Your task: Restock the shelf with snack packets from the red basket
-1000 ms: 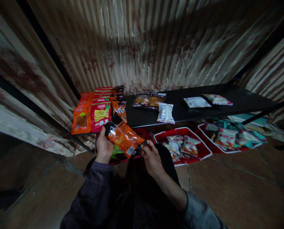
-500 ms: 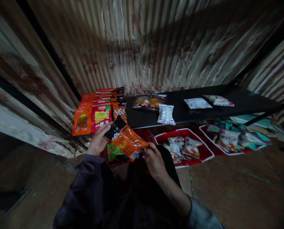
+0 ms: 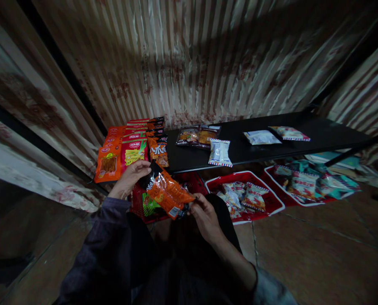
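Observation:
Between my hands is an orange and black snack packet (image 3: pixel 168 192), tilted, above my lap and in front of the shelf edge. My left hand (image 3: pixel 131 178) pinches its black upper left end. The fingers of my right hand (image 3: pixel 204 214) grip its lower right end. Just beyond, on the shelf, stand rows of snack packets: orange pouches (image 3: pixel 108 163), red pouches (image 3: pixel 134 151) with a yellow and green picture, and orange and black packets (image 3: pixel 158 149) like the held one.
The black shelf (image 3: pixel 189 160) also bears brown-toned packets (image 3: pixel 197 134), a white packet (image 3: pixel 219 152) and two more (image 3: pixel 261 137) at right. Below are a red basket (image 3: pixel 279 206) of packets, another red basket (image 3: pixel 315 204) and green packets (image 3: pixel 150 204). A striped curtain (image 3: pixel 189 63) hangs behind.
The held packet has dropped slightly and turned a little, its left end lower and away from the shelf packets. My left hand has shifted slightly left; my right hand stays nearly in place.

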Available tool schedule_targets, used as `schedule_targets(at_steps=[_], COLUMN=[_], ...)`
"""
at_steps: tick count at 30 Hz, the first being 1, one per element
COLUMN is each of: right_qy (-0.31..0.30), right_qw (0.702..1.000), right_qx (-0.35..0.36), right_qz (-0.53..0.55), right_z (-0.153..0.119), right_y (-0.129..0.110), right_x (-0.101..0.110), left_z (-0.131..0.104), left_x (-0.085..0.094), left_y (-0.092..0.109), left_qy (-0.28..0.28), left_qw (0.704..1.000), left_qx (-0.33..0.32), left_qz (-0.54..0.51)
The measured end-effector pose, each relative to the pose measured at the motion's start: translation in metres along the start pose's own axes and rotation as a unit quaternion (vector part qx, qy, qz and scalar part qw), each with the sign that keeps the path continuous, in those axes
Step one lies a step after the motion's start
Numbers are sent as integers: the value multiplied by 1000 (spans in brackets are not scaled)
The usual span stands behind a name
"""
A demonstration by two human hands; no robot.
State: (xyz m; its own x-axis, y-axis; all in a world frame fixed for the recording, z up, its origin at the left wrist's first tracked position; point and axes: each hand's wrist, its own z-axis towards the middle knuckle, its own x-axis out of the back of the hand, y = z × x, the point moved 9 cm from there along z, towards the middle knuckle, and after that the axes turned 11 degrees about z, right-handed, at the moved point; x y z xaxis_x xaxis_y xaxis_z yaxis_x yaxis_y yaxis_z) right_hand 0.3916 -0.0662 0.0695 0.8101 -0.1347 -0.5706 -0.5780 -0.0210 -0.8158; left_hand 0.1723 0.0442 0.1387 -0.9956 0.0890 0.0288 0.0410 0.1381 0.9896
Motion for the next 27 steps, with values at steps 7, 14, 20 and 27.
schedule_targets(at_steps=[7, 14, 20, 27], right_qy=[1, 9, 16, 41], right_qw=[998, 979, 968, 985], right_qx=[11, 108, 143, 109], right_qz=[-56, -170, -205, -126], right_z=[-2, -9, -15, -12], right_y=[-6, -33, -51, -48], right_x=[5, 5, 4, 19], left_z=[4, 8, 13, 17], left_x=[-7, -10, -19, -33], left_y=[-11, -6, 1, 4], left_qy=[37, 72, 60, 18], left_qw=[996, 994, 996, 1000], left_qx=[24, -6, -17, -8], left_qz=[-73, -79, -63, -10])
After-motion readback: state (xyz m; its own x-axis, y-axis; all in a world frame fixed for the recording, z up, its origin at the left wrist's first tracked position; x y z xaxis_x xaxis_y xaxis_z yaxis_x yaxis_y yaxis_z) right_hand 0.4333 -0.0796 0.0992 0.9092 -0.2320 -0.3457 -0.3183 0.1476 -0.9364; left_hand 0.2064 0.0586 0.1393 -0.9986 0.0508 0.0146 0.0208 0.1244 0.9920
